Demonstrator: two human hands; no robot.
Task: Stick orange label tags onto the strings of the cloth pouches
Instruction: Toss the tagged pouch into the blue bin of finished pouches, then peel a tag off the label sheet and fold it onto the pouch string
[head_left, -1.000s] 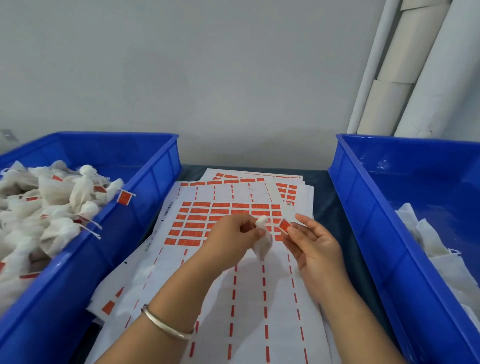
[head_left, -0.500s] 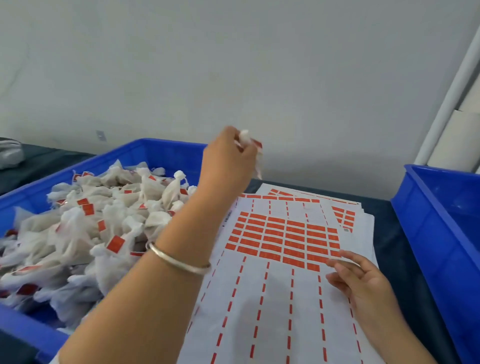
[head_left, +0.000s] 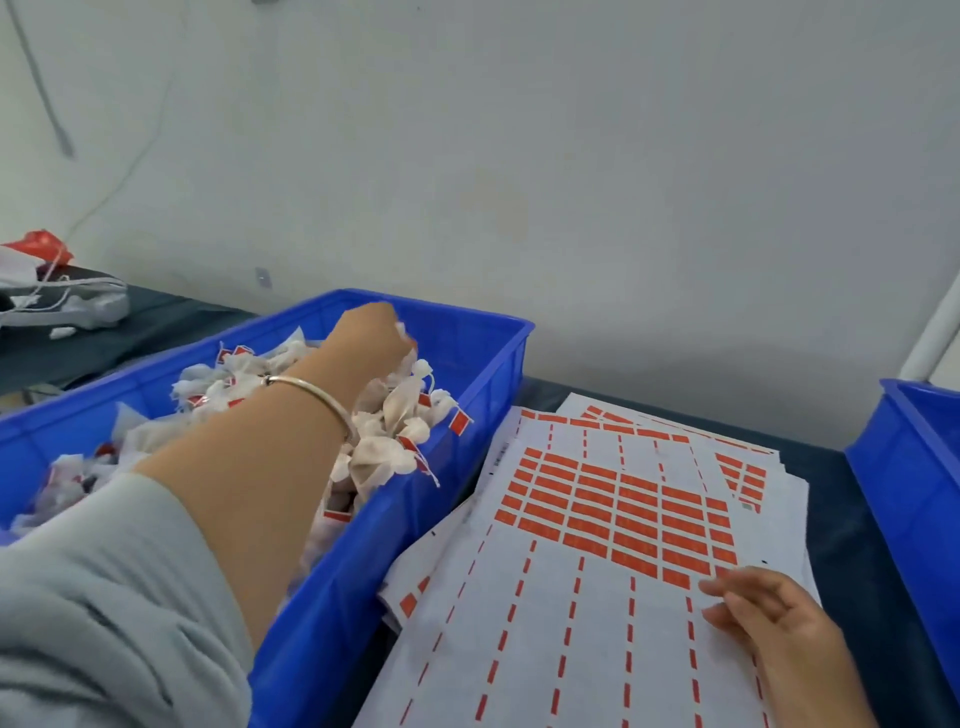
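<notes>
Reached over the left bin (head_left: 457, 332) with left hand (head_left: 371, 338) curled on a tagged pouch (head_left: 408, 338), best let go low onto the pile (head_left: 384, 426), while right hand (head_left: 763, 610), fingers relaxed, rested right of that bin on the sheet (head_left: 613, 519) by unpeeled tags (head_left: 636, 545)

Glossy blue plastic bin (head_left: 415, 545), white cloth pouches (head_left: 395, 447) (gauzy), matt paper sheets (head_left: 571, 649)

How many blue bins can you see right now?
2. One blue bin on the left, holding the tagged pouches, under the left hand. The other blue bin sits at the right edge, mostly cut off.
</notes>
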